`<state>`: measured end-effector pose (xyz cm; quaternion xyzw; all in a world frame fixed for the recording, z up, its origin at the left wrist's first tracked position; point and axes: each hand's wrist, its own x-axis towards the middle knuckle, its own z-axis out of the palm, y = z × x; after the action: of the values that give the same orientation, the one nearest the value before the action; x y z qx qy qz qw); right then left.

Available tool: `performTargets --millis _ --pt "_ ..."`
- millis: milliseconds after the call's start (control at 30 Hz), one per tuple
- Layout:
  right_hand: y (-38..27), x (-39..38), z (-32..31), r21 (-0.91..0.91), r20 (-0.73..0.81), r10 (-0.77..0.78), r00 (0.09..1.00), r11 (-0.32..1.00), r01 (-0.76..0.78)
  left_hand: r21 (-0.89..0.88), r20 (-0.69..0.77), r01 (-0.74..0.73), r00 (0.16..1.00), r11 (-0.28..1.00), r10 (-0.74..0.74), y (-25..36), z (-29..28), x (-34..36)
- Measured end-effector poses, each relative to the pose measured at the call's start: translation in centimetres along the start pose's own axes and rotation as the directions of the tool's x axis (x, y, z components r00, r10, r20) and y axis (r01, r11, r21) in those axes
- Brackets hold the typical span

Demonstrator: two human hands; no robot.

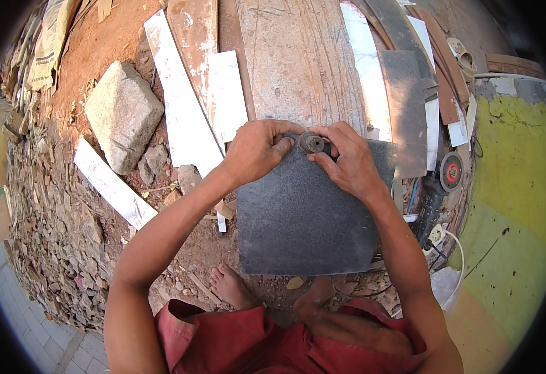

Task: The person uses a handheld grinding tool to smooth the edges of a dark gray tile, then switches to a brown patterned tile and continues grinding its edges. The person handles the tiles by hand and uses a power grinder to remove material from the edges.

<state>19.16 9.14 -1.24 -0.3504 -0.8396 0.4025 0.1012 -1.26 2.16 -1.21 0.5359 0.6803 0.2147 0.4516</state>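
Together, left hand [257, 151] and right hand [342, 161] grip a small round tool [313, 143], its body hidden.

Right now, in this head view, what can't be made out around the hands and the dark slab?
- Small round dark part: its kind is unclear, left hand and right hand fingers cover its sides.
- Dark grey slab: far edge is hidden by both hands.
- Angle grinder: body is squeezed by fisheye bending.
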Motion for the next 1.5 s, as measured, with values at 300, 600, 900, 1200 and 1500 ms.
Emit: performTargets --millis 300,600,900,1200,1500 --pt "0.0 0.0 -0.1 -0.013 -0.005 -0.016 1.000 1.000 0.016 0.025 0.002 0.007 1.000 1.000 -0.007 0.5 -0.1 -0.2" --pt "-0.2 -1.1 -2.0 0.212 -0.076 0.159 0.984 0.967 -0.139 0.056 -0.038 -0.001 0.999 0.998 0.003 1.0 0.0 -0.9" --pt "0.0 -2.9 -2.6 0.147 -0.157 0.223 0.962 0.969 -0.201 0.052 -0.116 -0.055 0.991 0.997 0.060 0.0 0.9 -1.5" --pt "0.7 -3.6 -1.0 0.092 -0.269 0.121 0.955 0.991 -0.099 0.149 -0.156 -0.072 0.983 0.986 0.096 2.7 0.9 -2.3" --pt "1.7 -2.3 1.5 -0.048 -0.421 -0.062 0.905 0.998 0.046 0.202 -0.113 -0.087 0.987 0.976 0.112 4.6 1.9 -1.3"
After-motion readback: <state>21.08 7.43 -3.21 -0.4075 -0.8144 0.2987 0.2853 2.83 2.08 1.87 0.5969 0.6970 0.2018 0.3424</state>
